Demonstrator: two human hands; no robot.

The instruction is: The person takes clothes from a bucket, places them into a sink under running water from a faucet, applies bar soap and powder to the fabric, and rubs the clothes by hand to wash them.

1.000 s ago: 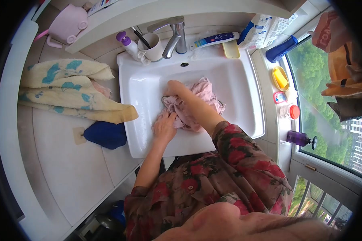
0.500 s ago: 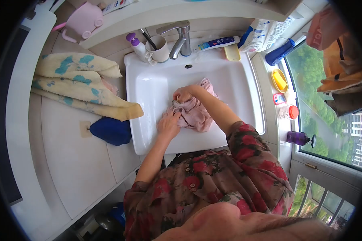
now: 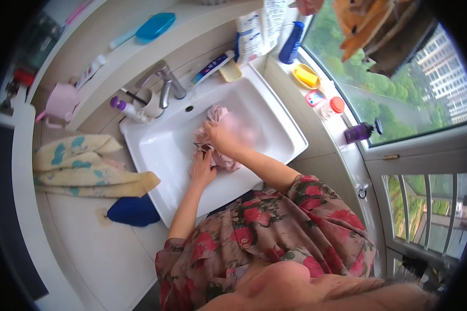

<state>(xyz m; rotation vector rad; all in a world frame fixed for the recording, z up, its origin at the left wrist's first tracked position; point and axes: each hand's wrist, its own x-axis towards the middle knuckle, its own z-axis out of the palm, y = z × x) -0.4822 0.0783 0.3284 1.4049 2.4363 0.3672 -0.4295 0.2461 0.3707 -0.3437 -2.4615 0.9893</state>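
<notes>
A crumpled pink cloth [image 3: 219, 113] lies bunched in the white sink [image 3: 158, 181], and part of it on the right is smeared by blur. My right hand [image 3: 220, 139] is closed on the cloth's upper left part, with the fingertips mostly hidden. Just below it, my left hand [image 3: 203, 169] grips the near left edge of the same cloth, its fingers bent into the folds. The two hands are close together. Behind them rises the metal faucet [image 3: 167, 88], and the drain hole at the back of the sink shows.
A yellow patterned towel [image 3: 88, 168] and a dark blue cloth [image 3: 134, 211] lie on the left counter. Along the back stand a purple-topped pump bottle [image 3: 123, 108], a cup [image 3: 151, 104] and a toothpaste tube [image 3: 213, 66]. A yellow soap bar [image 3: 307, 76] sits on the right sill.
The camera view has turned and shifted, so the sink appears rotated. My right hand has moved over the cloth, nearer my left hand's fingers. Both hands stay on the cloth, which is bunched differently.
</notes>
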